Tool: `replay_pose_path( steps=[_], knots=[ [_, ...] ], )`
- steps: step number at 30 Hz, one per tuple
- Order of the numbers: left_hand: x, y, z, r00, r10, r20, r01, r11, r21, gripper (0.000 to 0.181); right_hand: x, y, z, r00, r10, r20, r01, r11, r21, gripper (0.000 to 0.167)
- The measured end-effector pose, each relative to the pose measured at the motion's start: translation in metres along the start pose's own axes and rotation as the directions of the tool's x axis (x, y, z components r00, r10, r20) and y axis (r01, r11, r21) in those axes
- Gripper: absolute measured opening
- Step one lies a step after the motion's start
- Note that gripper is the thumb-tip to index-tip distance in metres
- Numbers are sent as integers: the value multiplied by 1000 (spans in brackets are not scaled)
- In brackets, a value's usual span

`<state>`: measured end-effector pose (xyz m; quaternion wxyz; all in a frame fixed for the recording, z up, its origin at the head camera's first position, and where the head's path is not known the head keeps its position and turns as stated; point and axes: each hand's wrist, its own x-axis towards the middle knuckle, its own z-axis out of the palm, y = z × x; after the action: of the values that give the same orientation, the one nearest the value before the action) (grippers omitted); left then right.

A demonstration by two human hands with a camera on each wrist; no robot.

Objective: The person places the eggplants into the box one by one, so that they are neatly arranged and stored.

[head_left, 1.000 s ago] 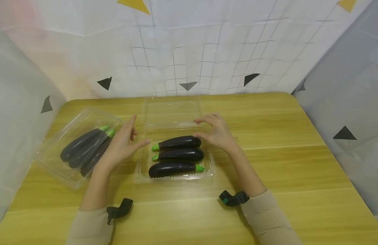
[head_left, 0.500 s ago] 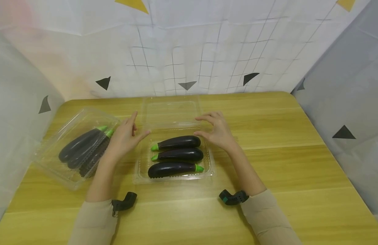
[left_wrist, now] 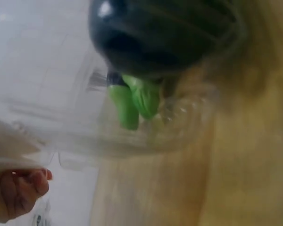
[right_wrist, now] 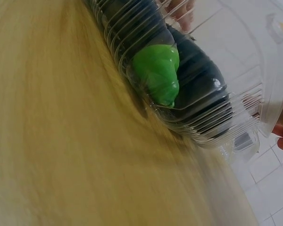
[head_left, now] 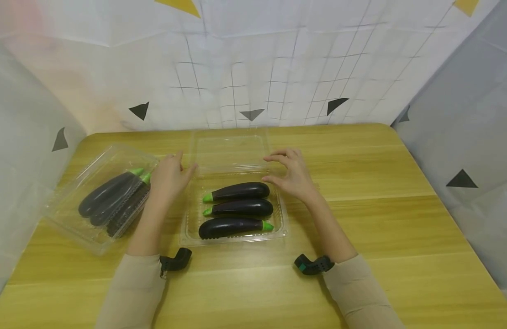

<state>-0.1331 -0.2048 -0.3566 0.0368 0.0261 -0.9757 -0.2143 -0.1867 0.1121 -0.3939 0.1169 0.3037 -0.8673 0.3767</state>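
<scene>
In the head view a clear plastic clamshell box (head_left: 235, 241) lies with its lid (head_left: 230, 151) folded back toward the wall. Three dark eggplants (head_left: 239, 208) with green stem ends rest side by side inside. My left hand (head_left: 168, 178) is at the box's back left corner, thumb and fingers spread apart. My right hand (head_left: 293, 176) is by the back right corner near the hinge, its thumb and bent fingers apart with a gap between them. In the right wrist view a green stem end (right_wrist: 156, 73) shows through the ribbed wall. Whether either hand touches the plastic is unclear.
Left of the open box, a second clear clamshell (head_left: 99, 249) lies at an angle, several eggplants (head_left: 107, 194) visible inside it. My left forearm lies close to its right side. A patterned white sheet (head_left: 253, 64) borders the back of the wooden table (head_left: 360, 205).
My left hand has shifted slightly, its thumb drawing left and back from the near rim, and its forearm has swung right and forward. The right hand has moved only slightly; the boxes stay put.
</scene>
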Motion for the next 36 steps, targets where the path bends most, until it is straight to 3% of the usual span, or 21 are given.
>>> replay_pose_path(
  steps=[5,11,16,20,23,28,31,36],
  knots=[
    [4,5,-1,997,-49,54,47,998,29,57,-1,0,-1,1000,18,7,-17,1000,-2,51],
    [7,9,-2,986,-107,125,107,994,12,59,-1,2,0,999,35,10,-35,999,-6,51],
    [10,8,-2,975,-121,187,141,985,-97,60,0,5,1,1000,25,-3,-25,1000,-8,52],
    [13,4,2,967,-140,213,188,956,-224,57,0,6,2,1000,18,-10,-18,1000,-12,52],
    [14,0,7,969,-156,193,214,921,-326,54,-1,7,2,1000,22,-10,-22,1000,-11,52],
    [16,-4,17,980,-169,107,199,864,-462,46,-1,6,2,999,31,-19,-31,1000,5,51],
    [16,-5,20,984,-167,58,174,846,-505,40,-1,7,2,999,15,-52,-14,999,31,48],
    [14,-5,23,989,-147,-5,122,836,-536,34,0,7,1,991,-8,-131,16,998,65,43]
  ],
)
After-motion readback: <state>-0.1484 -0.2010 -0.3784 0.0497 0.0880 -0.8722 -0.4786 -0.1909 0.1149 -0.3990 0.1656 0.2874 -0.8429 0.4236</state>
